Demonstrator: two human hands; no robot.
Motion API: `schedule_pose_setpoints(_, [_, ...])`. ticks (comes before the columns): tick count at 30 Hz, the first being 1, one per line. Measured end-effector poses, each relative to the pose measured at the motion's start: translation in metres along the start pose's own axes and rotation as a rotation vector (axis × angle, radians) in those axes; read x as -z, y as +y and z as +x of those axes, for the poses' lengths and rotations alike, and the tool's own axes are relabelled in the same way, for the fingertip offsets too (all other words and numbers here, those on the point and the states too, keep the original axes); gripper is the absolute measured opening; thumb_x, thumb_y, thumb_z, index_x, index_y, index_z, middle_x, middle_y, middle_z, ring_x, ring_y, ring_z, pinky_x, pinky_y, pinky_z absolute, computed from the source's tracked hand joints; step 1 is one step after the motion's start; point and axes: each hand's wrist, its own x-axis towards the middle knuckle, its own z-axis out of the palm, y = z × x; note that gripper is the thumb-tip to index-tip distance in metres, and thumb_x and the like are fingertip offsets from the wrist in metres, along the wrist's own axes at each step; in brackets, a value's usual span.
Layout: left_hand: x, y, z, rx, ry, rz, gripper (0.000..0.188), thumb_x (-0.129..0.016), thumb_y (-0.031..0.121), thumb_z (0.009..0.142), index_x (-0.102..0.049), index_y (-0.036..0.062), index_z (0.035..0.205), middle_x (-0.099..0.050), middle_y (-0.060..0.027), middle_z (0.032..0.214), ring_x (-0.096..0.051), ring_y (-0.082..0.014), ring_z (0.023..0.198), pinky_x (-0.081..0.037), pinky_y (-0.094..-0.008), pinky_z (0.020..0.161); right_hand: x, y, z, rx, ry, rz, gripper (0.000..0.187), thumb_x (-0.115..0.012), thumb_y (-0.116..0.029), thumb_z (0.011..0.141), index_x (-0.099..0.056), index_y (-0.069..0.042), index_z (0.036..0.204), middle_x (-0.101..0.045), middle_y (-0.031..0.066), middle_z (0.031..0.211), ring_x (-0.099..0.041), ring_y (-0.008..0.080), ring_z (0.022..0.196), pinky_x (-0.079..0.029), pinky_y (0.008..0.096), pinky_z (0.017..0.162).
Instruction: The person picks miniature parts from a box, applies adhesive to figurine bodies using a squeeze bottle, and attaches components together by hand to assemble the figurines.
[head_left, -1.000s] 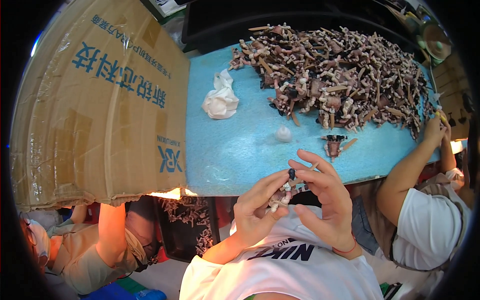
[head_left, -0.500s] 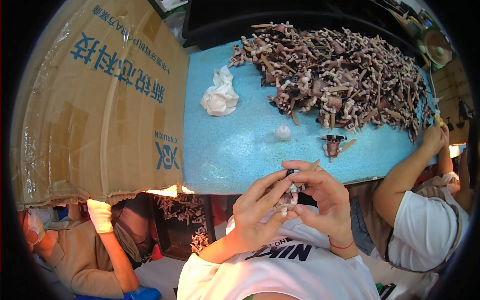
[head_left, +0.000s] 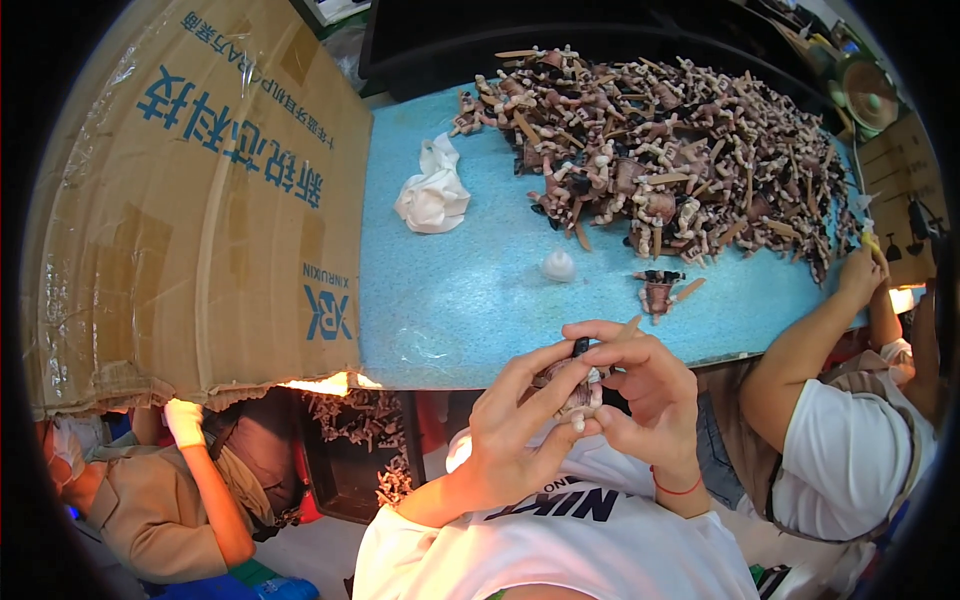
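- Hands meet just in front of the near edge of the blue worktop [head_left: 470,300], above the person's white shirt.
- Left hand [head_left: 515,425] is curled around a small brown and cream toy figure [head_left: 572,388], its fingers reaching up along the figure's left side and the thumb below.
- Right hand [head_left: 640,390] is closed on the same figure from the right, with the forefinger and thumb pinching at its dark top end.
- Toy figure sits between both hands, touching both, held off the worktop; its details are too small to make out.
- Large heap of similar figures [head_left: 680,160] covers the far right part of the worktop.
- One lone figure [head_left: 660,290] lies apart from the heap, between it and the hands.
- Small white cone-shaped piece [head_left: 558,265] stands on the bare blue surface near the middle.
- Crumpled white cloth [head_left: 432,195] lies to the left of the heap.
- Big cardboard box [head_left: 200,200] with blue print fills the left side, overlapping the worktop's left end.
- Another person's arm [head_left: 810,340] reaches onto the worktop from the right; a further person's gloved hand [head_left: 185,420] shows under the box at lower left.
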Motion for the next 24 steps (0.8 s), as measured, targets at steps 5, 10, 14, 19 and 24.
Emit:
schedule_pose_setpoints(5, [0.000, 0.006, 0.003, 0.004, -0.007, 0.019, 0.047, -0.069, 0.004, 0.066, -0.055, -0.0033, 0.111, -0.049, -0.0215, 0.112, -0.058, -0.0292, 0.085, -0.049, -0.0331, 0.069, 0.001, 0.007, 0.000, 0.038, -0.013, 0.074, 0.041, -0.057, 0.007, 0.068, -0.049, 0.003, 0.108, -0.045, 0.0218, 0.118, -0.048, 0.0218, 0.107, -0.047, 0.0325, 0.085])
schedule_pose_setpoints(10, [-0.001, 0.007, 0.006, -0.006, -0.052, 0.060, 0.054, -0.066, 0.006, 0.071, -0.047, -0.0039, 0.120, -0.047, -0.0218, 0.113, -0.053, -0.0322, 0.093, -0.046, -0.0344, 0.075, 0.004, 0.014, 0.003, 0.085, 0.026, 0.188, 0.044, -0.055, 0.007, 0.071, -0.041, 0.005, 0.112, -0.043, 0.0240, 0.121, -0.049, 0.0213, 0.105, -0.046, 0.0329, 0.086])
schedule_pose_setpoints(14, [0.001, 0.007, 0.005, 0.013, -0.051, 0.011, 0.053, -0.064, 0.005, 0.072, -0.047, -0.0029, 0.121, -0.047, -0.0218, 0.112, -0.051, -0.0332, 0.094, -0.045, -0.0355, 0.076, 0.003, 0.017, 0.002, 0.117, 0.012, 0.173, 0.045, -0.056, 0.006, 0.071, -0.039, 0.005, 0.113, -0.042, 0.0253, 0.121, -0.049, 0.0217, 0.104, -0.047, 0.0335, 0.086])
schedule_pose_setpoints(19, [0.001, 0.010, 0.005, 0.013, -0.058, 0.063, 0.052, -0.065, 0.005, 0.071, -0.049, 0.0000, 0.121, -0.048, -0.0211, 0.109, -0.051, -0.0312, 0.086, -0.045, -0.0351, 0.071, 0.003, 0.020, 0.004, 0.164, -0.010, 0.211, 0.044, -0.056, 0.004, 0.074, -0.039, 0.005, 0.114, -0.042, 0.0269, 0.121, -0.050, 0.0234, 0.103, -0.049, 0.0345, 0.084])
schedule_pose_setpoints(24, [0.004, 0.010, 0.006, 0.003, -0.064, 0.078, 0.052, -0.065, 0.004, 0.069, -0.050, 0.0009, 0.119, -0.048, -0.0205, 0.108, -0.051, -0.0308, 0.084, -0.045, -0.0349, 0.071, 0.001, 0.020, 0.004, 0.155, -0.010, 0.241, 0.044, -0.056, 0.004, 0.074, -0.038, 0.004, 0.115, -0.041, 0.0269, 0.121, -0.050, 0.0242, 0.104, -0.049, 0.0349, 0.084])
